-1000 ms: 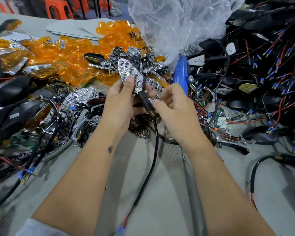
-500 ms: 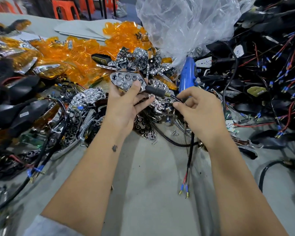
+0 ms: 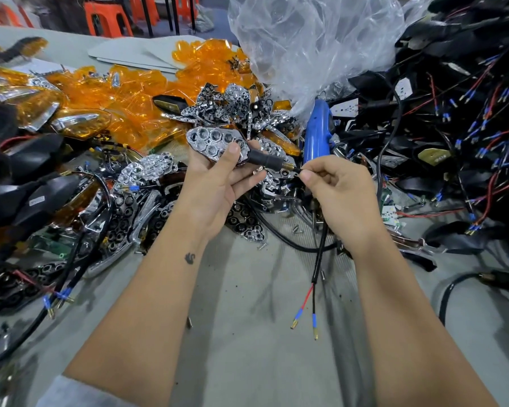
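**Head view.** The left hand (image 3: 215, 186) gripped the chrome reflector (image 3: 215, 143) above the heap of parts, with the thumb on its face and its black stem (image 3: 265, 160) pointing right. The right hand (image 3: 344, 195) pinched the black cable (image 3: 321, 245) between thumb and forefinger, just beyond the stem's threaded tip. The slack hung toward the table (image 3: 247, 348) and ended in two blue-sleeved terminals (image 3: 306, 318). Done well, the cable should probably travel in line with the stem, with the reflector held steady, to avoid kinking at the thread.

Holds reflector (image 3: 215, 142) in left hand (image 3: 218, 189), just left of cable (image 3: 321, 251) in right hand (image 3: 341, 195), above the table (image 3: 247, 348), screwdriver (image 3: 316, 133) behind them, wire bundles (image 3: 467, 127) further right.
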Available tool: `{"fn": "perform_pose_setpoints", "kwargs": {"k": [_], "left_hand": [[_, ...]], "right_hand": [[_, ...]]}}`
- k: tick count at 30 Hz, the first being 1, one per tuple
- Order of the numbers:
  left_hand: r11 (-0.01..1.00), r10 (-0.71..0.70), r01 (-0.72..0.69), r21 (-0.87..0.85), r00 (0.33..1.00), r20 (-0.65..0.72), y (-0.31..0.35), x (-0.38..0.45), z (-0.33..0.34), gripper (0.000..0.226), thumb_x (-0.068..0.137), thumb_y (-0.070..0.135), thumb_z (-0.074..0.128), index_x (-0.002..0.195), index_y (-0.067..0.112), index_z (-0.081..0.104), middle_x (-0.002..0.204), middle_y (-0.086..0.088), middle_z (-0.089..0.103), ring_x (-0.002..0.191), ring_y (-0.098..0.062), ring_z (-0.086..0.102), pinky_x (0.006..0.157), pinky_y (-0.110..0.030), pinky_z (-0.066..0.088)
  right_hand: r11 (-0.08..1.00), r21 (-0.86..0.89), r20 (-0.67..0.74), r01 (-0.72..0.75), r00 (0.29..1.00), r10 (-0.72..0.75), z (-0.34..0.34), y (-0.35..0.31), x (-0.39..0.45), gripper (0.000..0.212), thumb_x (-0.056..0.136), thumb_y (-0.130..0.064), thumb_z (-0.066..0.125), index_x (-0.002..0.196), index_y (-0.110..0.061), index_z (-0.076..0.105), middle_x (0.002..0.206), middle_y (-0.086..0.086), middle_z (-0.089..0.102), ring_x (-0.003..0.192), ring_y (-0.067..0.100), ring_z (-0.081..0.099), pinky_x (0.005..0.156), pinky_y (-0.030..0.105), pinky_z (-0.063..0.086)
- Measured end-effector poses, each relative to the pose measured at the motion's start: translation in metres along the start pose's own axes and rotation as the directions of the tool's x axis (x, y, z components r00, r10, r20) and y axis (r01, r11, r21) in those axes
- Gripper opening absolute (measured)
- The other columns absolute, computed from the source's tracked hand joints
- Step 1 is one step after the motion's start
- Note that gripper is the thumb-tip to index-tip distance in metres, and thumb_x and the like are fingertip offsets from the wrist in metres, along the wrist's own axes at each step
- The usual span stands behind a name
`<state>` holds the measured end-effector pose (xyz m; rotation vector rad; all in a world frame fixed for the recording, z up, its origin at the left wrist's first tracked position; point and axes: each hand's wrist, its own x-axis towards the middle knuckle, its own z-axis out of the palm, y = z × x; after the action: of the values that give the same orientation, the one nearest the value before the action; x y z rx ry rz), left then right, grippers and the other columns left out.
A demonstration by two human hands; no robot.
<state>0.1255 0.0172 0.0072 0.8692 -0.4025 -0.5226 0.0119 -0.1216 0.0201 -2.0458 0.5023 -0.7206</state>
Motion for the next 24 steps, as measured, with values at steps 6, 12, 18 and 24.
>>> {"fn": "perform_pose_setpoints", "kwargs": {"k": [6, 12, 18, 24], "left_hand": [[0.999, 0.034, -0.032, 0.043, 0.999, -0.03, 0.0002, 0.0003, -0.0004, 0.027, 0.099, 0.006, 0.053, 0.098, 0.025, 0.033, 0.102, -0.008, 0.075, 0.099, -0.028, 0.073, 0.079, -0.033, 0.059], [0.995, 0.091, -0.088, 0.041, 0.994, -0.057, 0.0001, 0.0036, -0.0043, 0.025, 0.1, 0.003, 0.052, 0.108, 0.023, 0.04, 0.1, -0.004, 0.075, 0.102, -0.024, 0.072, 0.077, -0.028, 0.058], [0.998, 0.013, -0.016, -0.064, 0.999, -0.05, -0.0002, 0.0026, -0.0027, 0.026, 0.099, 0.006, 0.053, 0.097, 0.022, 0.034, 0.107, -0.013, 0.071, 0.103, -0.026, 0.071, 0.076, -0.028, 0.059], [0.993, 0.003, -0.008, -0.118, 0.999, -0.044, -0.0008, 0.0016, 0.0001, 0.028, 0.1, 0.005, 0.052, 0.096, 0.019, 0.028, 0.096, -0.008, 0.077, 0.101, -0.026, 0.072, 0.076, -0.028, 0.059]], "right_hand": [[0.999, 0.044, -0.057, 0.022, 0.998, -0.02, 0.0042, 0.001, 0.0002, 0.024, 0.093, -0.008, 0.063, 0.077, -0.027, 0.062, 0.071, -0.011, 0.055, 0.062, 0.0, 0.045, 0.064, 0.016, 0.04], [0.992, 0.121, -0.061, 0.032, 0.998, -0.024, 0.0034, -0.0021, 0.0004, 0.024, 0.09, -0.007, 0.066, 0.077, -0.026, 0.065, 0.07, -0.011, 0.058, 0.067, 0.005, 0.052, 0.065, 0.021, 0.047], [0.984, 0.175, -0.054, 0.024, 0.998, -0.015, 0.0044, -0.0027, -0.0006, 0.026, 0.091, -0.003, 0.066, 0.078, -0.026, 0.066, 0.07, -0.012, 0.057, 0.071, 0.012, 0.054, 0.067, 0.029, 0.049], [0.979, 0.201, -0.05, 0.034, 0.998, -0.024, 0.0062, -0.0031, -0.0008, 0.023, 0.091, -0.004, 0.066, 0.079, -0.024, 0.067, 0.069, -0.012, 0.057, 0.066, 0.004, 0.051, 0.063, 0.02, 0.045]]}}
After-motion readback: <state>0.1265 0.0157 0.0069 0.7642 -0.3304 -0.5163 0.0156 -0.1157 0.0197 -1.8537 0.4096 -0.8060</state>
